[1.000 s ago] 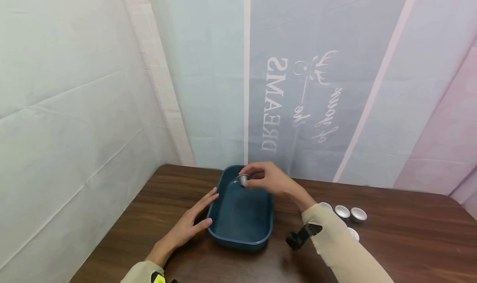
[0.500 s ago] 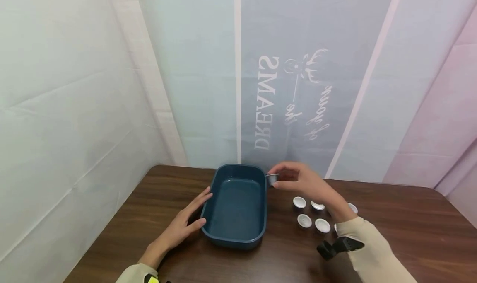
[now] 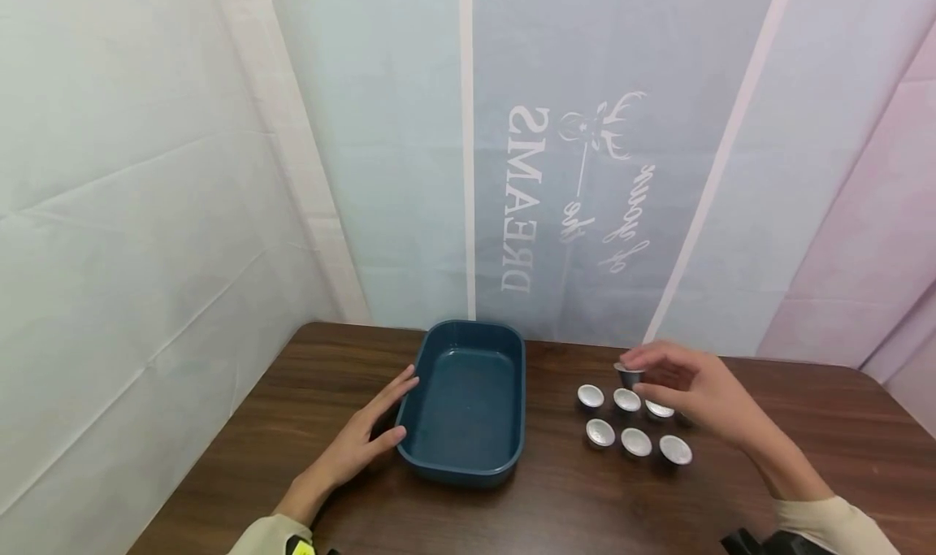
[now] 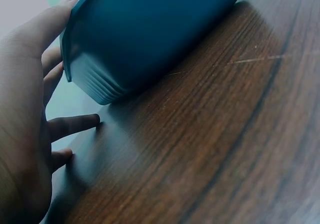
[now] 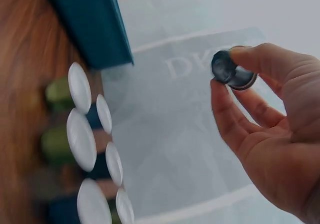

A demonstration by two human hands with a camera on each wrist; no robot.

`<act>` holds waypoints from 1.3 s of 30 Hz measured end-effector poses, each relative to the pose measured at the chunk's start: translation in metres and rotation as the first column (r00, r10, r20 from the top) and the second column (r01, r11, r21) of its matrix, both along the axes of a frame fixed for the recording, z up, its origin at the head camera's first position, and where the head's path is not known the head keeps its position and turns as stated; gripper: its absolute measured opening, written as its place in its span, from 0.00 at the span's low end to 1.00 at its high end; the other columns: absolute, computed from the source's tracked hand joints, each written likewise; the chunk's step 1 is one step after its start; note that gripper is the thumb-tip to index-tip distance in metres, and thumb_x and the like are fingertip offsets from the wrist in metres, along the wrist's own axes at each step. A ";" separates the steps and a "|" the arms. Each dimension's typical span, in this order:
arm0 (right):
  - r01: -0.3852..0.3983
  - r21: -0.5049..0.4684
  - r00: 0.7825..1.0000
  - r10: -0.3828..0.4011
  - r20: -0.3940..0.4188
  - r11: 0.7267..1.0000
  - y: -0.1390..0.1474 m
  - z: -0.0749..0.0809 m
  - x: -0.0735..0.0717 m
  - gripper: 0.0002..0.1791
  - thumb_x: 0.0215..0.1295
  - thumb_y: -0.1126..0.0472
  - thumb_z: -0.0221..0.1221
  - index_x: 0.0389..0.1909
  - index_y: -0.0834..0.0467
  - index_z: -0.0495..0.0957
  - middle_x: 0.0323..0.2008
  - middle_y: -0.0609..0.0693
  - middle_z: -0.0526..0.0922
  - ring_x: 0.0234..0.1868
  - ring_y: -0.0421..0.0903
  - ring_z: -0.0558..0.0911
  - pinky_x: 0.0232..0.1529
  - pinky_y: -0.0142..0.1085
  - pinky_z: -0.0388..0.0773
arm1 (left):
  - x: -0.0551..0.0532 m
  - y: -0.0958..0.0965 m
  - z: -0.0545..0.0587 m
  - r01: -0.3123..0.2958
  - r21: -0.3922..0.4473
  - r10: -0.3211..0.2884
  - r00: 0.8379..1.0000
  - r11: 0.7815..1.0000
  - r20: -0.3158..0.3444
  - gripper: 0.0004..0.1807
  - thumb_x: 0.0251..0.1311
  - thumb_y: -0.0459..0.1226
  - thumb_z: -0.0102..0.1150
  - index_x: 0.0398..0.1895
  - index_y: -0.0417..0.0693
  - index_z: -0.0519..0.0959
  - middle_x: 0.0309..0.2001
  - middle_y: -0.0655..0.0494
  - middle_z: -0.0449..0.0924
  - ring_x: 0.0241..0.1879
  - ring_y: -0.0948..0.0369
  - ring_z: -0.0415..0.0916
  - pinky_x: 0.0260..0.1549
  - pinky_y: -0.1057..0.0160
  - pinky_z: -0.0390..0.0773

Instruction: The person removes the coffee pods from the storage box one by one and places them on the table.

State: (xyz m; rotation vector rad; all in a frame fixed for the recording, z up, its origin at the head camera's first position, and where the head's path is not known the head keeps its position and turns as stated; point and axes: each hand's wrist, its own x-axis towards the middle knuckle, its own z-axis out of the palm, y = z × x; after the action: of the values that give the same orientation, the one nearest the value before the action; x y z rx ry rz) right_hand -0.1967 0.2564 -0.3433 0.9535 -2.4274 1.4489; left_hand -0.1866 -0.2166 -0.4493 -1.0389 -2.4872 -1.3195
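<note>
My right hand (image 3: 702, 392) pinches a dark coffee capsule (image 5: 224, 67) between thumb and fingers, over the back row of capsules. Below it on the table stand several more capsules (image 3: 636, 442) in two rows, their silver lids up; the right wrist view shows green and blue bodies. Part of the back row is hidden by the hand. With fingers spread and fairly straight, my left hand (image 3: 361, 441) rests against the left side of a dark blue rectangular bin (image 3: 462, 478). In the left wrist view the thumb lies at its rim. Nothing lies inside the bin.
The dark wood-grain table (image 3: 578, 498) ends at the back against a hanging cloth (image 3: 409, 173) with printed lettering. Another pale cloth (image 3: 146, 254) hangs along the left side. The bin stands left of the capsules.
My right hand has carried the capsule from over the bin to the right, above the capsule rows. My left hand stays at the bin's side. The head view has shifted slightly.
</note>
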 end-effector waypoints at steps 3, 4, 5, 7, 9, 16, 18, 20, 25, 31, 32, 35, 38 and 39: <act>0.008 0.002 0.999 -0.008 -0.053 1.000 0.014 -0.006 0.009 0.17 0.54 0.76 0.65 0.44 0.61 0.80 0.48 0.56 0.81 0.50 0.39 0.80 0.47 0.30 0.76 | 0.000 0.000 0.000 0.001 0.000 -0.001 1.000 1.000 -0.001 0.34 0.65 0.31 0.52 0.74 0.46 0.55 0.75 0.52 0.45 0.72 0.53 0.46 0.60 0.38 0.55; 0.019 -0.003 0.998 -0.019 -0.062 1.000 0.018 -0.008 0.012 0.17 0.53 0.77 0.65 0.44 0.61 0.79 0.48 0.56 0.81 0.50 0.39 0.80 0.47 0.30 0.76 | 0.000 0.000 0.000 0.001 -0.001 -0.001 1.000 1.000 -0.003 0.34 0.65 0.31 0.52 0.74 0.46 0.55 0.75 0.52 0.45 0.72 0.53 0.46 0.60 0.38 0.56; 0.032 -0.009 0.997 -0.033 -0.067 0.999 0.022 -0.010 0.014 0.17 0.53 0.78 0.65 0.44 0.62 0.79 0.48 0.56 0.81 0.50 0.39 0.80 0.47 0.30 0.75 | 0.000 0.000 0.000 0.000 -0.002 0.000 1.000 1.000 -0.006 0.34 0.65 0.31 0.52 0.74 0.46 0.56 0.75 0.52 0.45 0.72 0.53 0.46 0.60 0.38 0.56; 0.056 -0.029 0.996 -0.058 -0.070 0.998 0.030 -0.013 0.018 0.18 0.52 0.79 0.64 0.44 0.64 0.79 0.48 0.57 0.80 0.50 0.40 0.80 0.48 0.30 0.75 | 0.001 0.000 0.001 0.000 0.000 0.000 1.000 1.000 -0.004 0.34 0.65 0.31 0.52 0.73 0.45 0.56 0.75 0.51 0.45 0.72 0.53 0.46 0.60 0.37 0.56; 0.101 -0.032 0.992 -0.103 -0.071 0.994 0.037 -0.017 0.022 0.18 0.52 0.79 0.64 0.45 0.64 0.79 0.48 0.57 0.80 0.49 0.40 0.80 0.47 0.30 0.76 | 0.001 0.001 0.001 -0.002 0.000 0.002 1.000 1.000 -0.002 0.34 0.65 0.31 0.52 0.73 0.45 0.56 0.75 0.51 0.45 0.72 0.53 0.46 0.59 0.36 0.56; 0.222 0.021 0.963 -0.216 -0.159 0.975 0.059 -0.030 0.035 0.20 0.47 0.81 0.66 0.41 0.62 0.81 0.47 0.56 0.80 0.46 0.38 0.81 0.42 0.28 0.77 | 0.001 0.002 0.002 0.003 0.006 -0.003 1.000 1.000 0.021 0.33 0.66 0.32 0.51 0.74 0.46 0.55 0.76 0.53 0.45 0.72 0.53 0.46 0.57 0.32 0.54; 0.232 0.016 0.957 -0.225 -0.181 0.973 0.065 -0.033 0.038 0.21 0.45 0.83 0.66 0.40 0.62 0.81 0.46 0.56 0.80 0.45 0.37 0.81 0.41 0.27 0.77 | 0.001 0.002 0.003 0.005 0.007 -0.006 1.000 1.000 0.018 0.33 0.66 0.32 0.51 0.74 0.46 0.55 0.75 0.53 0.45 0.72 0.53 0.46 0.57 0.31 0.54; 0.255 0.020 0.949 -0.246 -0.195 0.967 0.071 -0.036 0.041 0.21 0.45 0.84 0.65 0.39 0.62 0.81 0.45 0.56 0.80 0.45 0.36 0.81 0.41 0.25 0.76 | 0.000 0.002 0.003 0.007 0.007 -0.007 1.000 1.000 0.016 0.33 0.65 0.32 0.51 0.74 0.46 0.55 0.75 0.53 0.45 0.72 0.53 0.46 0.57 0.31 0.54; 0.298 0.062 0.946 -0.286 -0.153 0.952 0.082 -0.048 0.051 0.19 0.47 0.81 0.65 0.39 0.60 0.82 0.46 0.51 0.80 0.43 0.34 0.81 0.41 0.25 0.76 | 0.000 0.001 0.002 0.004 0.005 -0.004 1.000 1.000 0.017 0.34 0.65 0.32 0.51 0.74 0.46 0.55 0.76 0.54 0.45 0.73 0.53 0.46 0.56 0.30 0.53; 0.241 0.087 0.964 -0.228 -0.135 0.967 0.091 -0.067 0.051 0.20 0.46 0.82 0.66 0.39 0.59 0.82 0.45 0.52 0.79 0.43 0.34 0.82 0.41 0.26 0.76 | -0.001 0.000 0.001 0.003 0.004 -0.003 1.000 1.000 0.019 0.34 0.65 0.32 0.51 0.74 0.47 0.55 0.76 0.53 0.45 0.72 0.52 0.46 0.56 0.30 0.53; 0.228 0.087 0.967 -0.215 -0.137 0.970 0.092 -0.070 0.050 0.20 0.46 0.82 0.66 0.39 0.59 0.82 0.45 0.52 0.80 0.44 0.34 0.82 0.42 0.26 0.76 | -0.001 0.000 0.001 0.002 0.005 -0.002 1.000 1.000 0.021 0.34 0.65 0.32 0.51 0.74 0.47 0.55 0.76 0.53 0.45 0.72 0.52 0.46 0.56 0.30 0.53; 0.209 0.086 0.970 -0.195 -0.143 0.974 0.094 -0.078 0.047 0.20 0.45 0.81 0.67 0.39 0.60 0.82 0.44 0.52 0.80 0.45 0.34 0.81 0.43 0.25 0.76 | 0.000 0.000 0.001 -0.002 0.006 0.001 1.000 1.000 0.029 0.34 0.66 0.33 0.51 0.74 0.48 0.55 0.76 0.54 0.44 0.72 0.52 0.46 0.56 0.29 0.53; 0.204 0.077 0.971 -0.192 -0.140 0.976 0.096 -0.086 0.044 0.20 0.45 0.81 0.67 0.38 0.59 0.82 0.43 0.52 0.80 0.46 0.34 0.80 0.43 0.25 0.75 | 0.000 0.001 0.001 -0.003 0.005 0.003 1.000 1.000 0.030 0.34 0.66 0.33 0.51 0.74 0.49 0.55 0.76 0.54 0.44 0.73 0.52 0.46 0.56 0.29 0.52; 0.199 0.072 0.972 -0.187 -0.140 0.977 0.097 -0.089 0.043 0.20 0.45 0.81 0.67 0.38 0.59 0.82 0.43 0.52 0.80 0.47 0.34 0.80 0.43 0.25 0.75 | 0.000 0.001 0.001 -0.003 0.005 0.003 1.000 1.000 0.030 0.34 0.66 0.34 0.51 0.74 0.49 0.55 0.76 0.54 0.44 0.73 0.52 0.46 0.56 0.29 0.52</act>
State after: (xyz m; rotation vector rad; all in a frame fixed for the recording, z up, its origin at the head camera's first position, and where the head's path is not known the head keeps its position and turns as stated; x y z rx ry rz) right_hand -0.1535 0.3532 -0.4326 0.7768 -2.4240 1.1866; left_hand -0.1871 -0.2153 -0.4487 -1.0213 -2.5049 -1.3494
